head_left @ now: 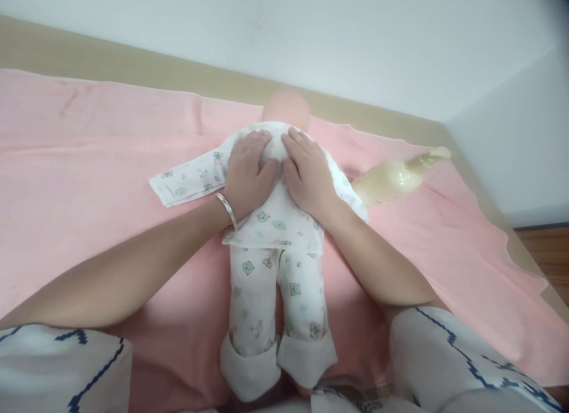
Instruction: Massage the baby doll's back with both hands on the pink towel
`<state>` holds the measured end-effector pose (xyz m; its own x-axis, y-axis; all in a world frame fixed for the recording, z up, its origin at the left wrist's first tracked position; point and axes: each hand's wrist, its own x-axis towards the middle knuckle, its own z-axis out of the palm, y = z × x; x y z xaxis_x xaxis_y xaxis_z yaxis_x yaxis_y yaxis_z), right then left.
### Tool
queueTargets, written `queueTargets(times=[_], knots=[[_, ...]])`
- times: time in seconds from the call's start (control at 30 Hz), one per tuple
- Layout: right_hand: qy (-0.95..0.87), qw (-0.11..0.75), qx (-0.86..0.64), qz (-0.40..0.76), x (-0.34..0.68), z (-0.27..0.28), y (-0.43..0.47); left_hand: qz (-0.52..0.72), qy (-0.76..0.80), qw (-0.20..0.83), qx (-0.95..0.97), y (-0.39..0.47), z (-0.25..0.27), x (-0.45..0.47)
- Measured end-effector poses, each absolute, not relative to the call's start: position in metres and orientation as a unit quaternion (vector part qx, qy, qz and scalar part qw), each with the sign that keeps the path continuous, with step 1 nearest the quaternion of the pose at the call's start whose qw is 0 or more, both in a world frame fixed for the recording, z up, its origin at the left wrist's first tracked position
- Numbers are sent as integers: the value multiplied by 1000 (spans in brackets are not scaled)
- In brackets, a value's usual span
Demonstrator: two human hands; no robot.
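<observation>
A baby doll (pixel 279 223) lies stretched out on the pink blanket, its smooth head (pixel 287 108) away from me and its face not visible. It wears a white long-sleeved top (pixel 271 223) with small green prints and matching trousers (pixel 253 288) with turned-up cuffs. My left hand (pixel 251 173), a silver bangle at its wrist, rests flat on the left of the upper torso. On the right side lies my right hand (pixel 309 173), also flat, thumb toward the other. Both hands hold nothing and have fingers stretched out. One sleeve (pixel 189 179) extends leftward.
A pale yellow pump bottle (pixel 395 179) lies on its side by the doll's right sleeve. The pink blanket (pixel 89 194) covers a beige surface (pixel 178 66) that meets a white wall (pixel 267 34). Wooden flooring (pixel 544 250) shows at the right.
</observation>
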<state>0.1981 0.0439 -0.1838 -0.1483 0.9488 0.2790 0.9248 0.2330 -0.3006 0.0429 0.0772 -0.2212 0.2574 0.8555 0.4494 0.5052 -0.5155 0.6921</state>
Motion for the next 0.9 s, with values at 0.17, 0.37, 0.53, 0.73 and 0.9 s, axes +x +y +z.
queueTargets(times=[0.17, 0.37, 0.53, 0.73, 0.9], knots=[[-758, 203, -620, 29, 197, -182, 43, 416, 446, 203, 766, 77, -222, 43], [-759, 219, -612, 35, 201, -187, 47, 431, 440, 201, 762, 79, -226, 43], [-760, 220, -611, 34, 201, -187, 47, 428, 439, 207, 762, 78, -224, 43], [-761, 223, -609, 37, 200, -185, 46, 428, 440, 209, 761, 80, -226, 42], [-759, 218, -613, 33, 200, -186, 46, 414, 445, 204, 767, 72, -224, 46]])
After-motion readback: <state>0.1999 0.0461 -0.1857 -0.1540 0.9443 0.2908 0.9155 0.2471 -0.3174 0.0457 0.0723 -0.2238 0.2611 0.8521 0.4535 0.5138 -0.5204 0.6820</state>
